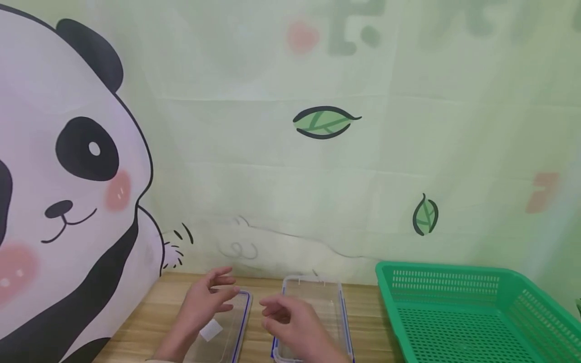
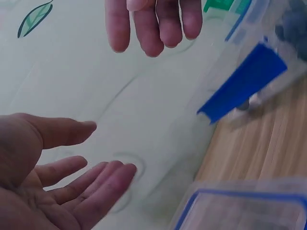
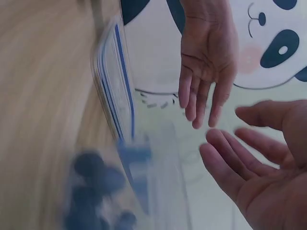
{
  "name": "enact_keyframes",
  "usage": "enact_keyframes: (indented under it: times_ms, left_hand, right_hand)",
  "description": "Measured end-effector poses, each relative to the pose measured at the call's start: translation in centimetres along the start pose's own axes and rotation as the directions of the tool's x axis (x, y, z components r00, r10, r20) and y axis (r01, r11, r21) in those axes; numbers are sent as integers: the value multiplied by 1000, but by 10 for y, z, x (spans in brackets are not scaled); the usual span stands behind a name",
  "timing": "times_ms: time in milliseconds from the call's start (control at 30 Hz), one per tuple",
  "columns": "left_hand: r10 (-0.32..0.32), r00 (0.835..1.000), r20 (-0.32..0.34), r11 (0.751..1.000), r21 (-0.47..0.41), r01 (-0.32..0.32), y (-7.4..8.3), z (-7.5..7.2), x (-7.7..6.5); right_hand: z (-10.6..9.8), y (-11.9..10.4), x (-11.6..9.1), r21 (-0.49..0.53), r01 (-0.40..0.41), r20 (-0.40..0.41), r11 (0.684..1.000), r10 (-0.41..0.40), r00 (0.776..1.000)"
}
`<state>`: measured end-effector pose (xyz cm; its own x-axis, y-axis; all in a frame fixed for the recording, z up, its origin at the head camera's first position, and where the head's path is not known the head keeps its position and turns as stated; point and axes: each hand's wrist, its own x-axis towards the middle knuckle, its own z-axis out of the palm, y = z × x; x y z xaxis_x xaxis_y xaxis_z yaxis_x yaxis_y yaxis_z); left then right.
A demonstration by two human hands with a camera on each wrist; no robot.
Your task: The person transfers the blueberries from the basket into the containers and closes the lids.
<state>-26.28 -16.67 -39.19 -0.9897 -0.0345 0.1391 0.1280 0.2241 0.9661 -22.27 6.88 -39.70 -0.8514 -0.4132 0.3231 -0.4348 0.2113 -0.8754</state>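
Observation:
My left hand (image 1: 206, 302) hovers over a clear lid (image 1: 231, 330) with a blue seal, its fingers spread loosely and holding nothing. Facing it, my right hand (image 1: 295, 320) is above a clear plastic box (image 1: 313, 287) with relaxed, slightly bent fingers and nothing in them. The two hands are apart, palms turned toward each other in the right wrist view. One blue clip flap (image 2: 244, 84) sticks out from the box's side. Several dark round pieces (image 3: 93, 191) show through the box wall, blurred.
A green mesh basket (image 1: 454, 272) stands to the right of the box. A white label (image 1: 211, 330) lies on the lid. The wooden table (image 1: 145, 312) ends at a cloth backdrop (image 1: 272, 191) printed with a panda (image 1: 91, 227) and leaves.

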Motion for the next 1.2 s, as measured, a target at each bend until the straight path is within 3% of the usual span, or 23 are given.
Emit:
enact_keyframes:
  times_ms: [133,367,567,867,1000,1200]
  left_hand:
    - [2,999,34,997,80,-5,-7,-26,1]
    - [13,999,37,982,190,-20,-26,-73,2]
    - [-57,997,46,964,264,43,-46,-101,6]
    - [-185,980,71,950,268,160,-72,-106,11]
    - [-219,974,60,946,258,197,-80,-104,12]
    - [-277,960,37,919,301,254,-85,-104,14]
  right_hand:
    - [22,3,10,65,-41,-87,997,47,995]
    - [61,11,29,171,-152,-194,974,184,964]
    - [90,18,39,194,-162,-294,968,215,931]
    - [112,30,45,75,-299,-344,951,306,888]
    - [116,39,44,20,-306,-369,952,292,882]
    - [118,50,45,-35,-318,-422,947,275,864]
